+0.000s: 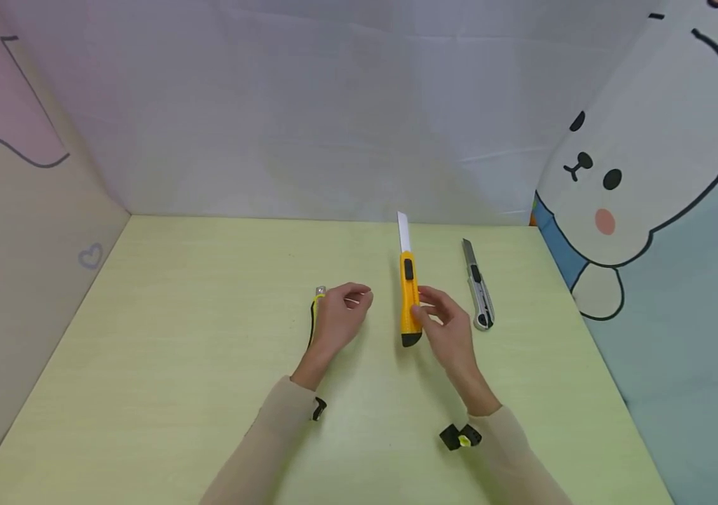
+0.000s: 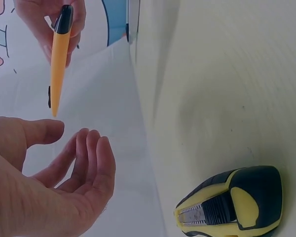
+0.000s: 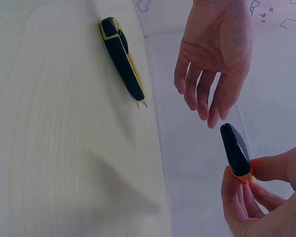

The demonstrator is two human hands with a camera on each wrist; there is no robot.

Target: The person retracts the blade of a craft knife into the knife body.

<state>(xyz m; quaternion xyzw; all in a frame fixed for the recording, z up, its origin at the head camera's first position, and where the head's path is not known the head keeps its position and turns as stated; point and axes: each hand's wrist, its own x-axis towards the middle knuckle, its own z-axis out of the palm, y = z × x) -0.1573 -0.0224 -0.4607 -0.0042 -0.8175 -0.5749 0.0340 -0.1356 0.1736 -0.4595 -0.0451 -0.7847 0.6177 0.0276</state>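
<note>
Between thumb and fingers my right hand (image 1: 449,331) pinches a yellow utility knife (image 1: 409,294) by its handle, raised above the table. The knife's blade is slid out and points to the back; its end cap is black. To its left, my left hand (image 1: 341,319) hovers with nothing in it, fingers loosely bent and thumb apart from them in the left wrist view. A black-and-yellow utility knife (image 2: 232,201) lies on the table beside the left hand, mostly hidden by it in the head view. Right of the right hand lies a silver utility knife (image 1: 481,294) with its blade partly out.
The pale wooden table (image 1: 176,337) meets a white sheet (image 1: 308,126) along its back edge. A panel with a cartoon figure (image 1: 655,175) stands along the right side, and another printed panel (image 1: 24,266) along the left. Small black cameras sit at both wrists.
</note>
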